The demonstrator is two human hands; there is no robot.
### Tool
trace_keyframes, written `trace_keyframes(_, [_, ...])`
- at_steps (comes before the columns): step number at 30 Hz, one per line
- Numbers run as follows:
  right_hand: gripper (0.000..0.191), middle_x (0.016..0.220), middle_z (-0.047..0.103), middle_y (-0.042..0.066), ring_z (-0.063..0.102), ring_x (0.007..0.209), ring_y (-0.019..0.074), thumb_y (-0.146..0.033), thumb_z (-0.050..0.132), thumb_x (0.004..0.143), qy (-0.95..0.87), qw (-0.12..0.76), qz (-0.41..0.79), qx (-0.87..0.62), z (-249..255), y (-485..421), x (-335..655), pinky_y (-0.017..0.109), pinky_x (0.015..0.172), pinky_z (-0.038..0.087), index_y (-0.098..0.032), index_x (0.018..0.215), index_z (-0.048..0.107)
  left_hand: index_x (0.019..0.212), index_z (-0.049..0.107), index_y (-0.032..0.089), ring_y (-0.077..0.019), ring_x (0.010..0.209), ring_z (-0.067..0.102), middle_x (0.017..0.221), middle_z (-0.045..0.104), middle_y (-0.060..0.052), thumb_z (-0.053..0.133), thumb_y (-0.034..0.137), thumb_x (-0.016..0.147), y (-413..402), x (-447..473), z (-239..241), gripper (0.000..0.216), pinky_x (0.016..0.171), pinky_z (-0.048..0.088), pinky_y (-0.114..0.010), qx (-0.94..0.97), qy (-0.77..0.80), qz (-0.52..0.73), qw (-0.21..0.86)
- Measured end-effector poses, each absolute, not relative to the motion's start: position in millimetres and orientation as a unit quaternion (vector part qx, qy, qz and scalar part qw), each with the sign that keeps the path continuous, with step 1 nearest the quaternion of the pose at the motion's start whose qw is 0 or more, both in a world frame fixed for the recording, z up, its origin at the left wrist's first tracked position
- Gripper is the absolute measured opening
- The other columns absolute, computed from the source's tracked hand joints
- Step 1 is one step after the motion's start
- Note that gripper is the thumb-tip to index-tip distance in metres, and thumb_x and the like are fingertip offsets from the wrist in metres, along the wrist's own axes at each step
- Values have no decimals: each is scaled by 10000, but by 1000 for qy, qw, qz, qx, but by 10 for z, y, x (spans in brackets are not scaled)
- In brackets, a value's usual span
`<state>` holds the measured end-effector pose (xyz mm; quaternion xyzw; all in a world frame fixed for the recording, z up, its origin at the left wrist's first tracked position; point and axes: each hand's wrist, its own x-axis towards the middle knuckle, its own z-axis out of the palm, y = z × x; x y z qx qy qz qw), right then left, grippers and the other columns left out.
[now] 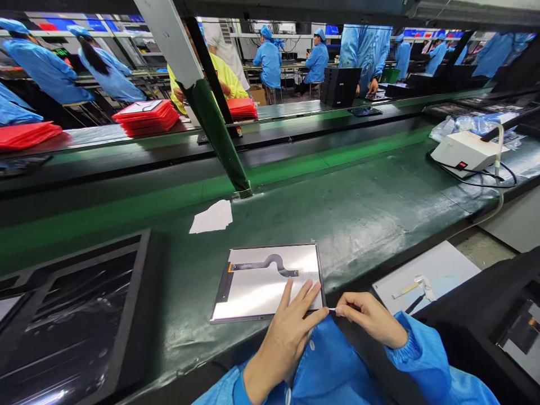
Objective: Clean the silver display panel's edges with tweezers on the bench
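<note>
A tablet-sized display panel (248, 295) with a shiny silver back lies on the green bench near its front edge. A dark ribbon cable (275, 261) curves across its upper part. My left hand (289, 332) rests on the panel's lower right part, fingers spread, the thumb side by the right corner. Just off that corner, my right hand (371, 318) is closed in a pinch on a thin white strip (332, 309). The strip's far end reaches the left hand's fingertip; whether it is attached to the panel is hidden.
A torn white paper (212, 217) lies beyond the panel, near a slanted post (219, 138). A black foam-edged tray (139, 281) is at left. A white device (466, 152) with a cable stands right. Red stacks (145, 117) and blue-clothed people are across the line.
</note>
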<state>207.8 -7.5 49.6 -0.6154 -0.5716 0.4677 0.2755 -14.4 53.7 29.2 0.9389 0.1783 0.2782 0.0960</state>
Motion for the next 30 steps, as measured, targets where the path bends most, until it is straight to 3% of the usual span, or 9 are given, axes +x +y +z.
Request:
trace_keyframes(4, [308, 664, 606, -10, 555, 640, 156, -372, 430, 974, -616, 247, 432, -610, 528, -93, 2082, 265, 624, 400, -203, 776, 595, 1223, 608, 179, -286, 1430, 368, 1469, 502, -164, 414, -4, 922, 517, -139, 290, 403, 1151, 258, -645, 941, 177, 274, 88])
trace_keyframes(8, [226, 638, 547, -47, 525, 594, 148, -411, 468, 974, -645, 246, 394, -607, 543, -126, 2072, 255, 589, 387, -227, 864, 540, 1218, 609, 164, -301, 1426, 373, 1459, 510, -179, 454, -13, 895, 495, -127, 299, 399, 1148, 257, -657, 943, 185, 266, 79])
trace_keyframes(13, [477, 769, 590, 22, 582, 695, 171, -556, 330, 1011, -686, 283, 345, -575, 462, -129, 2103, 270, 641, 426, -217, 802, 594, 1239, 584, 181, -280, 1420, 386, 1437, 538, -162, 387, -6, 931, 502, -130, 307, 410, 1158, 261, -641, 941, 183, 271, 84])
trace_keyframes(17, [551, 743, 593, 19, 585, 677, 171, -628, 310, 984, -684, 278, 350, -576, 439, -106, 2130, 269, 631, 424, -216, 797, 624, 1499, 283, 164, -241, 1410, 398, 1418, 565, -133, 362, 89, 996, 511, -130, 305, 515, 1173, 298, -575, 930, 222, 261, 135])
trace_keyframes(20, [567, 722, 602, 12, 583, 676, 169, -640, 305, 981, -674, 278, 377, -570, 460, -85, 2129, 267, 638, 423, -213, 773, 614, 1551, 140, 181, -247, 1415, 380, 1441, 544, -124, 357, 149, 1016, 507, -128, 295, 578, 1169, 323, -554, 924, 250, 245, 155])
trace_keyframes(24, [573, 703, 616, 17, 589, 681, 177, -626, 288, 987, -663, 257, 404, -575, 472, -59, 2129, 272, 643, 418, -209, 732, 588, 1515, 237, 158, -244, 1406, 403, 1423, 562, -132, 355, 106, 1004, 505, -125, 280, 527, 1180, 287, -571, 929, 230, 251, 145])
trace_keyframes(30, [417, 686, 634, 11, 600, 667, 176, -445, 347, 1009, -661, 232, 416, -581, 486, -50, 2131, 268, 642, 400, -209, 773, 597, 1264, 512, 129, -243, 1404, 415, 1373, 602, -155, 370, 22, 959, 525, -125, 294, 353, 1187, 243, -587, 934, 196, 273, 124])
